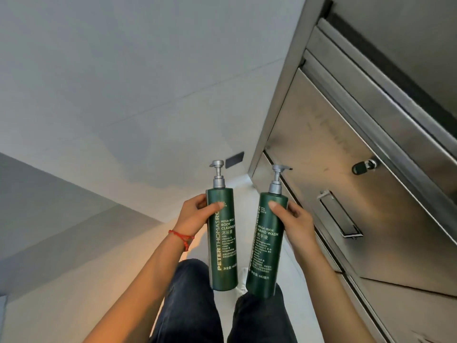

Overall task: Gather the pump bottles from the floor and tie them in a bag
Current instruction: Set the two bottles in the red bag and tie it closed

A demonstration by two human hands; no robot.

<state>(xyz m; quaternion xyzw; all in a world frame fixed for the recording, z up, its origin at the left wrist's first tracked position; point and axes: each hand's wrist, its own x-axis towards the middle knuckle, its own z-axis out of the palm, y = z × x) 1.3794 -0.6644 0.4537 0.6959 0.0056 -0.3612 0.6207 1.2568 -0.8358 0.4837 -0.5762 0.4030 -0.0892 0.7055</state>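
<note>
I hold two dark green pump bottles with grey pump heads upright in front of me. My left hand (195, 214) grips the body cleanser bottle (222, 246) near its top, thumb across the label. My right hand (291, 224) grips the hand wash bottle (265, 248), which leans slightly to the right. The bottles are a small gap apart, above my knees. A red string sits on my left wrist. No bag is in view.
A stainless steel cabinet (346, 149) with a key lock (364, 166) and a recessed handle (340, 214) fills the right side. Pale grey walls (123, 82) rise ahead and left. My legs in dark trousers (193, 305) are below, over a light floor (296, 280).
</note>
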